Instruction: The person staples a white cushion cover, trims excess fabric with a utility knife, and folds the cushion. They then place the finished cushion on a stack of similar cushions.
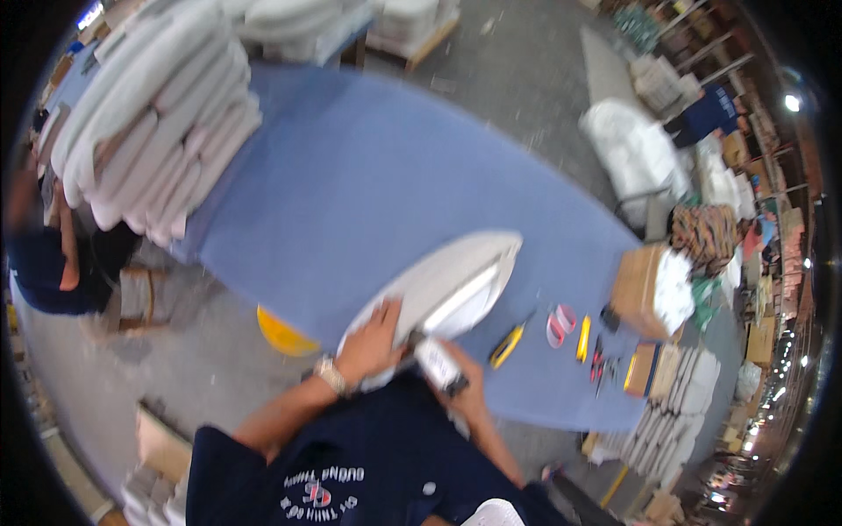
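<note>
One pad [405,291], likely light, soft-faced; best held by rim. Left hand [372,343] spread on it; right hand [465,384] grasping white tool [438,363].

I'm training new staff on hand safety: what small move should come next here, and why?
Perhaps ease the left hand slightly away from the white tool, while steadying the pale pad: the right hand holds the tool with its front end close beside the left hand, which lies on the pad. Motion blur hides finer contact.
</note>
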Demonstrator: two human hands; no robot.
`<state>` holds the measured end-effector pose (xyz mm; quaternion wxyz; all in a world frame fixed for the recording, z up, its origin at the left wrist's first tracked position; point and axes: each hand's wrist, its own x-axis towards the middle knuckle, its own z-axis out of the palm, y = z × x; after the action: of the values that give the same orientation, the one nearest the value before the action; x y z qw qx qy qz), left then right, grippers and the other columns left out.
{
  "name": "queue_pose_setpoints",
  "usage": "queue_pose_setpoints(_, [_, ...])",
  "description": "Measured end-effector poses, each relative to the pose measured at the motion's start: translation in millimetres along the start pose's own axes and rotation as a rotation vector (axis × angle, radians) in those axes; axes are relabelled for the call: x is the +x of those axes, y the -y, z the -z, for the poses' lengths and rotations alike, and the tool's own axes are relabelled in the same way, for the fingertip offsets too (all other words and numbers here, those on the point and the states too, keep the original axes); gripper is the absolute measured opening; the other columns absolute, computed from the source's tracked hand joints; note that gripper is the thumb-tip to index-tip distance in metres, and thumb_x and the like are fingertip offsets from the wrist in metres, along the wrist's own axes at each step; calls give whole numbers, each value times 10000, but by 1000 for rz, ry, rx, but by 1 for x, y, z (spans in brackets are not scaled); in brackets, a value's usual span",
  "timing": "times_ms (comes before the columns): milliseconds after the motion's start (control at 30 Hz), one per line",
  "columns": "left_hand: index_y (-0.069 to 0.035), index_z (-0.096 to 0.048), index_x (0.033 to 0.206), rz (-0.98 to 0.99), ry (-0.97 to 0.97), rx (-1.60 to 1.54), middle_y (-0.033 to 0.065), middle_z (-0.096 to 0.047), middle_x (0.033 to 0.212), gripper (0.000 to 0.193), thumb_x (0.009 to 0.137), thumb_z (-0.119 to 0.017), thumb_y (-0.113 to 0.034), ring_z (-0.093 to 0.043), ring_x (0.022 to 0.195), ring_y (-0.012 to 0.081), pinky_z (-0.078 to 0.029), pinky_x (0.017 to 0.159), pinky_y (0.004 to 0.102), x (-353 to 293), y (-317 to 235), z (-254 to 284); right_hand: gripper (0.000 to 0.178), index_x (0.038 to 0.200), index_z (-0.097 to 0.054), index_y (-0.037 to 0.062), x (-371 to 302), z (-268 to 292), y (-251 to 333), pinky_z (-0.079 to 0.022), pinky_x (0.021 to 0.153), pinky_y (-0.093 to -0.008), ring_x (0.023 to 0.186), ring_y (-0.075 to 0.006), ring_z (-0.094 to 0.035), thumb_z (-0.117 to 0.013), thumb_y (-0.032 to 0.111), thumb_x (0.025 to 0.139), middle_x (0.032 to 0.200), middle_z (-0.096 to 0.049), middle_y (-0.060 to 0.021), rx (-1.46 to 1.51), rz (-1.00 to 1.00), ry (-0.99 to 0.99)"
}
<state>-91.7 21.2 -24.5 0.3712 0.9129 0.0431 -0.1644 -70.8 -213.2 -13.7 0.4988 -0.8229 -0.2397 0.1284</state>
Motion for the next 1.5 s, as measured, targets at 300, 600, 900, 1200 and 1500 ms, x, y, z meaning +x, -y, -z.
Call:
queue_pose_setpoints(300, [12, -236, 1601, 51, 17, 3, 327, -337, 1613, 913, 897, -723, -306, -422, 1465, 435, -494, 1107, 495, -4, -11, 13, 573, 1383, -623, 8, 11, 10, 24, -559, 877, -308, 1023, -198, -733, -781, 59, 834, 1206, -735, -159, -11, -47, 67])
queue_pose_setpoints(600, [-1, -235, 1606, 73, 22, -34, 313, -336, 1620, 943, 868, -758, -268, -384, 1496, 421, -458, 1141, 502, -5, -13, 15, 600, 1376, -630, 51, 22, 20, 40, -560, 900, -326, 1063, -290, -740, -781, 64, 795, 1226, -730, -171, -6, -93, 159])
queue_pose_setpoints(900, [-45, -190, 1635, 98, -34, -31, 270, -316, 1645, 1025, 798, -781, -103, -376, 1489, 443, -419, 1180, 485, -7, -20, 4, 606, 1353, -632, 75, 26, 16, 52, -562, 916, -365, 1094, -350, -728, -790, 66, 769, 1202, -728, -189, 6, -243, 157])
queue_pose_setpoints(1200, [-61, -184, 1640, 73, -19, -66, 267, -301, 1653, 1015, 817, -777, -96, -348, 1506, 441, -414, 1185, 488, -7, -11, 4, 575, 1330, -650, 39, 17, 14, 50, -564, 933, -384, 1088, -357, -724, -793, 84, 775, 1217, -726, -187, -15, -98, 153])
queue_pose_setpoints(1500, [-111, -107, 1670, -18, 106, -151, 323, -191, 1673, 1174, 775, -862, -200, -196, 1554, 494, -264, 1234, 601, -3, -12, 15, 595, 1347, -624, 75, 19, 10, 52, -543, 905, -337, 1069, -349, -724, -789, 53, 776, 1179, -725, -169, 46, -243, 190])
